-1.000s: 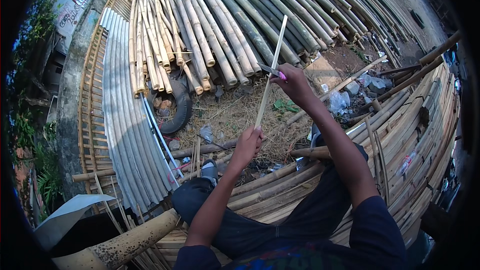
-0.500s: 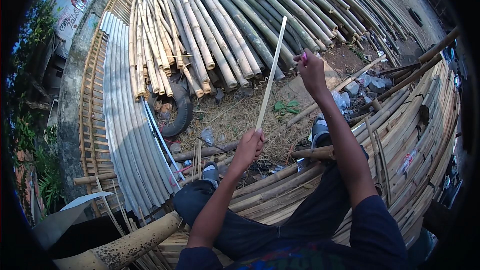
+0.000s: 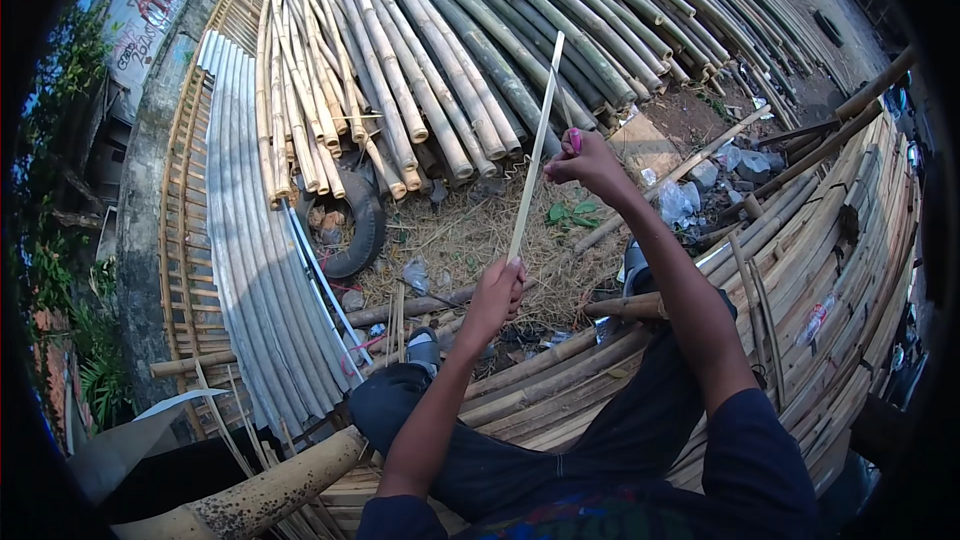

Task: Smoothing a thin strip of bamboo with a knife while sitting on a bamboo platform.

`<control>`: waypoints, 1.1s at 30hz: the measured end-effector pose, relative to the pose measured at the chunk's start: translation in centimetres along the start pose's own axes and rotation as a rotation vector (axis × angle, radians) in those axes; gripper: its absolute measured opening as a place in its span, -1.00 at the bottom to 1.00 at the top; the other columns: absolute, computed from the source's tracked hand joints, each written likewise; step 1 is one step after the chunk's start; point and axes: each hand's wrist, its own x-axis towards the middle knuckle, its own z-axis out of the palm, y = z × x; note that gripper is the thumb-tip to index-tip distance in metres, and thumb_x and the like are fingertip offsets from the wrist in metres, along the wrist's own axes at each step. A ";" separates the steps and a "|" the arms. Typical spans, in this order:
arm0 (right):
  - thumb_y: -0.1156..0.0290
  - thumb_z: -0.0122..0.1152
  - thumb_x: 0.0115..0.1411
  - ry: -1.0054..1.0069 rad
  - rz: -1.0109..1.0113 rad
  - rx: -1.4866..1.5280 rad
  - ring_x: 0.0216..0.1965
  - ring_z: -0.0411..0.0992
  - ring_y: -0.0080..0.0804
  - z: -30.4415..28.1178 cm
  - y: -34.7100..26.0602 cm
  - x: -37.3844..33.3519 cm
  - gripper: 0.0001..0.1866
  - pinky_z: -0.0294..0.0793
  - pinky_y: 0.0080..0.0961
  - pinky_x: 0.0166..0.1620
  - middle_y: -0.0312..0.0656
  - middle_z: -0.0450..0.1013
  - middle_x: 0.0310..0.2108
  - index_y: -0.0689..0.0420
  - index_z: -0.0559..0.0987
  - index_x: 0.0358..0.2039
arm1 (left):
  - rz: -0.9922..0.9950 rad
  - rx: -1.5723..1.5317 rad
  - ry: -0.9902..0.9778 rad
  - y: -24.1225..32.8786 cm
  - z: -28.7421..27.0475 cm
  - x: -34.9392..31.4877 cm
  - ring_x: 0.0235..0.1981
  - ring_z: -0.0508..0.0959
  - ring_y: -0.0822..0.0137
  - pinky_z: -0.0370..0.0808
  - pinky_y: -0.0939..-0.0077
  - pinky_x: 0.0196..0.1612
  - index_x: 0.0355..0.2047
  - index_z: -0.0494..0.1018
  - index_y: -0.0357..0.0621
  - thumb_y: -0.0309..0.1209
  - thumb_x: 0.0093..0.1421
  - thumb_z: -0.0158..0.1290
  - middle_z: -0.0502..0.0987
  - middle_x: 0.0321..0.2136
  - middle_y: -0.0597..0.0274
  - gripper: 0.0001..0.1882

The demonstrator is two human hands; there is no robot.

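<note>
My left hand [image 3: 494, 298] is closed round the lower end of a long, pale bamboo strip [image 3: 537, 155], which points up and slightly right. Beside the strip's upper half, my right hand [image 3: 593, 166] grips a knife [image 3: 574, 141] by its pink handle. Its thin blade points upward and is hard to make out against the poles. A thin curl of shaving seems to hang at the strip's left side. Whether the knife touches the strip, I cannot tell.
Bamboo poles [image 3: 440, 80] lie stacked ahead. Split bamboo lengths [image 3: 800, 280] are piled at my right and under me. A tyre [image 3: 362, 225], corrugated sheets [image 3: 250, 230] and a bamboo ladder [image 3: 180, 240] are at left. A thick bamboo pole [image 3: 255, 490] lies near my left knee.
My right hand with the knife has come left and down, closer to the bamboo strip. The strip leans slightly less to the right; my left hand has hardly moved.
</note>
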 end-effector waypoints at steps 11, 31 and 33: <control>0.60 0.14 0.01 0.587 -0.338 -0.696 -0.57 0.37 -0.02 -3.2 0.2 0.9 -0.90 0.35 -0.29 -0.45 0.12 0.34 -0.61 0.31 0.39 -0.50 | 0.022 0.007 -0.006 0.2 0.1 -0.1 -0.82 0.00 0.63 -0.07 0.67 -0.78 -0.40 0.22 -0.08 -0.17 0.40 -0.28 0.01 -0.74 0.52 -0.70; 0.71 0.14 0.02 0.360 -0.515 -0.413 -0.46 0.53 -0.31 0.8 -1.4 -0.1 -0.90 0.53 -0.43 -0.40 -0.06 0.43 -0.58 0.31 0.42 -0.57 | 0.064 0.067 -0.087 1.4 0.4 0.5 -0.82 0.05 0.63 0.01 0.66 -0.77 -0.42 0.24 -0.13 -0.20 0.40 -0.29 0.05 -0.76 0.52 -0.68; 0.70 0.15 0.02 0.447 -0.576 -0.479 -0.47 0.52 -0.29 0.3 -1.8 -0.1 -0.91 0.50 -0.42 -0.41 -0.06 0.42 -0.59 0.31 0.43 -0.56 | 0.094 0.083 -0.116 1.7 0.6 0.4 -0.81 -0.01 0.63 -0.08 0.66 -0.76 -0.42 0.23 -0.11 -0.18 0.40 -0.29 0.01 -0.76 0.53 -0.67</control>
